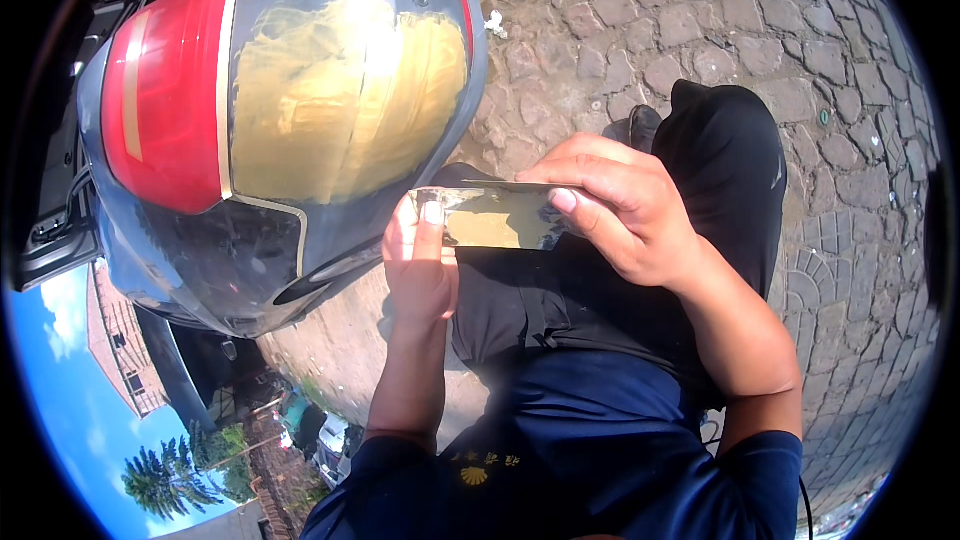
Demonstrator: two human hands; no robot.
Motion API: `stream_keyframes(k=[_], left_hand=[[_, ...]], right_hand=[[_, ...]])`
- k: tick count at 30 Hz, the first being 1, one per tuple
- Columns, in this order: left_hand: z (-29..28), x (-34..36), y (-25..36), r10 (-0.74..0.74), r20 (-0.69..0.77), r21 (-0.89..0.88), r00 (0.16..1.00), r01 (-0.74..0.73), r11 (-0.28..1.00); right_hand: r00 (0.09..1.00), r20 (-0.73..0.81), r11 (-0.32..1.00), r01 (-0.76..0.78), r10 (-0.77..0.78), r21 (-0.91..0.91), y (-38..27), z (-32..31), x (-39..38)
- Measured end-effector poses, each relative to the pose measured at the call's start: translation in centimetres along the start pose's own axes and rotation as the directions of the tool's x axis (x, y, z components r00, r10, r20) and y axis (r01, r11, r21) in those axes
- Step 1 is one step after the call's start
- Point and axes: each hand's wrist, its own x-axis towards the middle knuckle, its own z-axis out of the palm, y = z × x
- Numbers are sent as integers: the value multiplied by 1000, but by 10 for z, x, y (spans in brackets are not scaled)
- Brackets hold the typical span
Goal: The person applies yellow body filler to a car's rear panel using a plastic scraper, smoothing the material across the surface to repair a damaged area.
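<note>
One putty-smeared plate (495,228), held two-handed;
I see left hand (418,265) pinching one end; right hand (635,208) pinching at the other.

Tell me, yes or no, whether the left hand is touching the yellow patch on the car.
No, the left hand grips one end of a smeared flat plate, apart from the yellow patch.

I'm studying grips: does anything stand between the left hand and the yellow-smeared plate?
Nothing visible does: the left hand holds the yellow-smeared plate directly at its left end.
</note>
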Motion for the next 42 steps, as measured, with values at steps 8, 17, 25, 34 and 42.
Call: stream_keyframes(k=[8,17,25,34,42], left_hand=[[-3,5,-14,-43,-22,-62,999,42,997],[-26,11,-12,13,-78,-152,997,-25,988],[-26,15,-18,-301,-305,-515,904,110,850],[-38,13,-20,-138,-255,-370,957,35,928],[-52,-9,-29,124,-354,-92,927,-166,982]], right_hand=[[997,25,984,75,-72,-158,1,-5,1],[985,116,956,-94,131,-279,3,-7,3],[671,-349,693,-346,654,632,19,-11,6],[812,-471,939,-297,344,173,32,16,20],[917,75,653,334,-391,-680,38,80,28]])
